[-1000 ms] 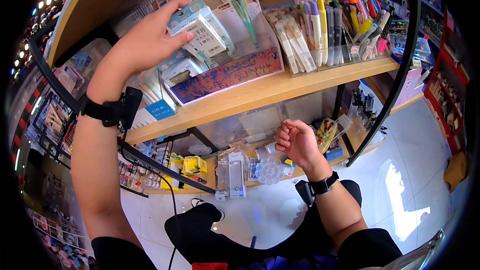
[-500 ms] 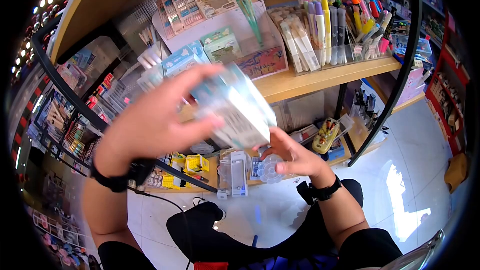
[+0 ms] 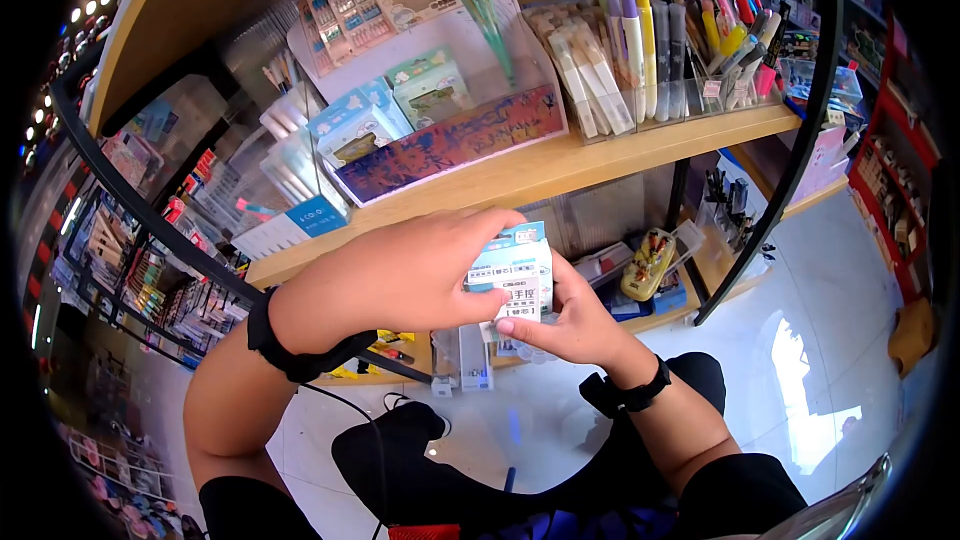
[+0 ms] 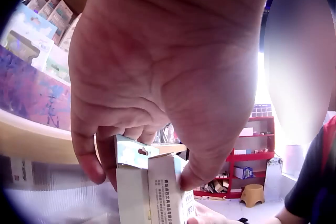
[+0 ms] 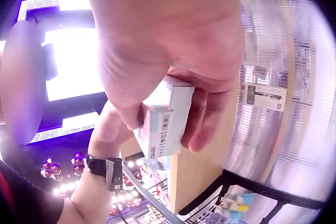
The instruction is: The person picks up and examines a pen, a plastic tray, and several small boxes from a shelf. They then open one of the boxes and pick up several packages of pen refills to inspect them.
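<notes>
Now both hands meet on 1 small box point(image 3: 513, 275), held in the air below the wooden shelf point(image 3: 560, 172) and in front of the person's chest. The left hand point(image 3: 400, 280) wraps over the box from above, fingers curled round its top edge and thumb pressed against its printed side, as the left wrist view shows plainly. The right hand point(image 3: 565, 325) cups the box from underneath, thumb and fingers pinching its lower end. The box is pale blue and white with a label panel facing up. Above it on the shelf sits a clear display bin point(image 3: 440, 140) with similar boxes, and to the right of that bin stand marker pens point(image 3: 650, 40) in clear holders.
</notes>
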A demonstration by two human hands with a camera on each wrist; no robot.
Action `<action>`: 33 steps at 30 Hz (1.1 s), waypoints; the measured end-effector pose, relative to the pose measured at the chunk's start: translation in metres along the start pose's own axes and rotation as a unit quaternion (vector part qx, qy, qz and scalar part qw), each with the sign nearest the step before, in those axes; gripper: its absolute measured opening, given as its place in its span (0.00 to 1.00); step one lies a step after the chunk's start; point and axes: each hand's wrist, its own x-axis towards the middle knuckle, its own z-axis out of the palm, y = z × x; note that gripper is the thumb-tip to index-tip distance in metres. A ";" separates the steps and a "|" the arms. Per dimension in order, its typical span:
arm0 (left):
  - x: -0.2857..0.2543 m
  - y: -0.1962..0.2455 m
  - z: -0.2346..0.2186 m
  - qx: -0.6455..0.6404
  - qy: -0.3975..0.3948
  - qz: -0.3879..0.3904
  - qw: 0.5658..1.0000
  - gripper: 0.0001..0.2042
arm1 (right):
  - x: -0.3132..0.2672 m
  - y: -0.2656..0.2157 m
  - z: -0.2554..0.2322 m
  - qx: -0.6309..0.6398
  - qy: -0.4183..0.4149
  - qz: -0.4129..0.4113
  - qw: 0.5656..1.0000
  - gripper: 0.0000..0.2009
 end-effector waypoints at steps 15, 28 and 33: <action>0.081 -0.052 -0.103 0.350 0.255 -0.119 0.893 0.32 | 0.003 0.016 -0.017 -0.020 0.050 -0.003 0.999 0.35; 0.078 -0.046 -0.111 0.383 0.196 -0.139 0.892 0.30 | 0.004 0.017 -0.019 -0.040 0.064 -0.014 0.997 0.30; 0.071 -0.049 -0.125 0.369 0.224 -0.120 0.894 0.30 | 0.005 0.018 -0.020 -0.041 0.066 -0.010 0.997 0.31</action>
